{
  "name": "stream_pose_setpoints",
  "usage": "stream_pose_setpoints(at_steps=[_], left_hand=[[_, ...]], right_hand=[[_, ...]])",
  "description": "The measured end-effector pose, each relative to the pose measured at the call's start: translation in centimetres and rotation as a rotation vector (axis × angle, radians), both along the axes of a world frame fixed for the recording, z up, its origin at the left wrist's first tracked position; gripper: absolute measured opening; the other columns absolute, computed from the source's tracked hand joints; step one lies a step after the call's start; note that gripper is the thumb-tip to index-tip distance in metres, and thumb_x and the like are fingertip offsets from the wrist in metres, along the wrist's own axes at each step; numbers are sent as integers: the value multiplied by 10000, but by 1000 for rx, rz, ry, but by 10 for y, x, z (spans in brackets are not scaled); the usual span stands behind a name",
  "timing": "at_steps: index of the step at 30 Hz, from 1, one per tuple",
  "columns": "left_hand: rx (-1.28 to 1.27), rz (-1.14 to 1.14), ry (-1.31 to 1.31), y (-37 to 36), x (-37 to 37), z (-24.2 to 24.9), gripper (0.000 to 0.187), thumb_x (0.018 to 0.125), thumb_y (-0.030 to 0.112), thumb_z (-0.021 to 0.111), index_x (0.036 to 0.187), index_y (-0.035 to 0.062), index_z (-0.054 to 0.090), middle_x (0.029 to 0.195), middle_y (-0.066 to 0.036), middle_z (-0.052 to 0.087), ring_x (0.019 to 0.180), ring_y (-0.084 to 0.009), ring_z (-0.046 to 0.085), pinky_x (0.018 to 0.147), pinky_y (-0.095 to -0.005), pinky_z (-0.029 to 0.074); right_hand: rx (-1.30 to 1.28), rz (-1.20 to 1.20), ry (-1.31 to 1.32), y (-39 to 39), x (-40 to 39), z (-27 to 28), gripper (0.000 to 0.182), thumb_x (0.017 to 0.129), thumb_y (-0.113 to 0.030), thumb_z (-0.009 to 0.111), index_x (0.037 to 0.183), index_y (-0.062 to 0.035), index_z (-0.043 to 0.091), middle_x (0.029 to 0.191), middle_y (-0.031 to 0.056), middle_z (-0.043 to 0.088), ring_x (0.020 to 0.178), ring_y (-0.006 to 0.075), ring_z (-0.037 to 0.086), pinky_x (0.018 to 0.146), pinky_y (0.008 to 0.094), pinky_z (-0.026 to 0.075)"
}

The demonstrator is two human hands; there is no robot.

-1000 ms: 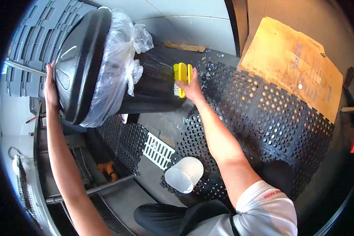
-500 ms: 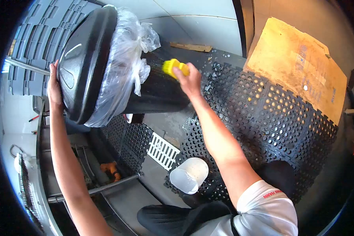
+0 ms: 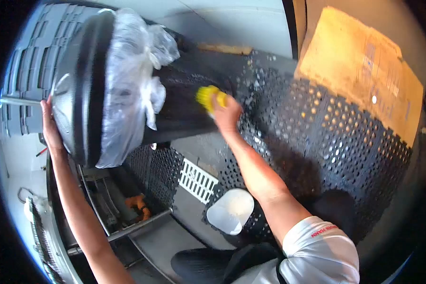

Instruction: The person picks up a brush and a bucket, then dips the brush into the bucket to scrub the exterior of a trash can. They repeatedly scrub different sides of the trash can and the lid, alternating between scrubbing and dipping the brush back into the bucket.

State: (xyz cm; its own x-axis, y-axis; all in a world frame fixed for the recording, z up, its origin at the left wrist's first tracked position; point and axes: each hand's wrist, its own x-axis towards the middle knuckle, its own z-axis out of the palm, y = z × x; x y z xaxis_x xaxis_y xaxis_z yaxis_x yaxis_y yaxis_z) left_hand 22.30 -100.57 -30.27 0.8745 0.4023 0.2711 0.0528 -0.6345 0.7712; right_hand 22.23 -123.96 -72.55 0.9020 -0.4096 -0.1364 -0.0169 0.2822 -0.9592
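Just above the centre, toward twelve o'clock, the right hand (image 3: 228, 116) is closed around a yellow brush (image 3: 207, 97), its bristles facing the black bin (image 3: 182, 111); blur hides whether they touch. At nine o'clock, the left hand (image 3: 53, 131) lies almost fully opened against the bin's lid (image 3: 73, 90). Compared with half a second ago, this lid has moved toward eight o'clock. At half past four, red letters (image 3: 323, 230) on the sleeve (image 3: 317, 246) end in "HANN"; print on the two o'clock cardboard (image 3: 350, 61) is unreadable.
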Motion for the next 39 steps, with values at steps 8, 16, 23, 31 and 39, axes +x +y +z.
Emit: stream_pose_setpoints(at_steps=[8,16,23,31,39], left_hand=[[-59,122,-6,-28,-5,-5,613,1043,459,369,1429,-12,439,1387,-110,531,1281,-189,494,1098,-316,330],[-28,77,-70,3,-2,-1,581,1040,425,407,1446,9,426,1438,-100,493,1297,-184,480,1108,-307,321],[100,83,-87,-5,-4,-5,586,1049,378,386,1475,-22,350,1497,-102,419,1370,-204,403,1145,-321,281],[90,116,-105,-33,-6,-10,511,1046,262,341,1494,16,326,1564,-103,317,1442,-199,293,1193,-333,198],[106,-2,-119,17,1,-5,478,1046,275,372,1455,34,429,1494,-105,432,1364,-197,417,1146,-308,269]], right_hand=[[-248,-75,-147,10,-3,24,380,790,-296,785,639,-68,521,619,135,600,602,354,620,546,434,463],[-180,-108,-96,21,-25,58,353,776,-281,795,669,-60,541,626,114,612,558,282,626,527,409,458],[-242,-268,-268,29,-6,0,330,812,-234,748,653,-68,512,593,125,560,539,292,581,505,404,433],[-216,-108,-76,32,-35,48,174,729,-164,756,822,-85,633,690,141,620,646,362,622,572,434,472],[-200,-105,181,38,-34,-59,210,846,-220,703,873,-42,595,777,166,648,738,395,646,657,473,499]])
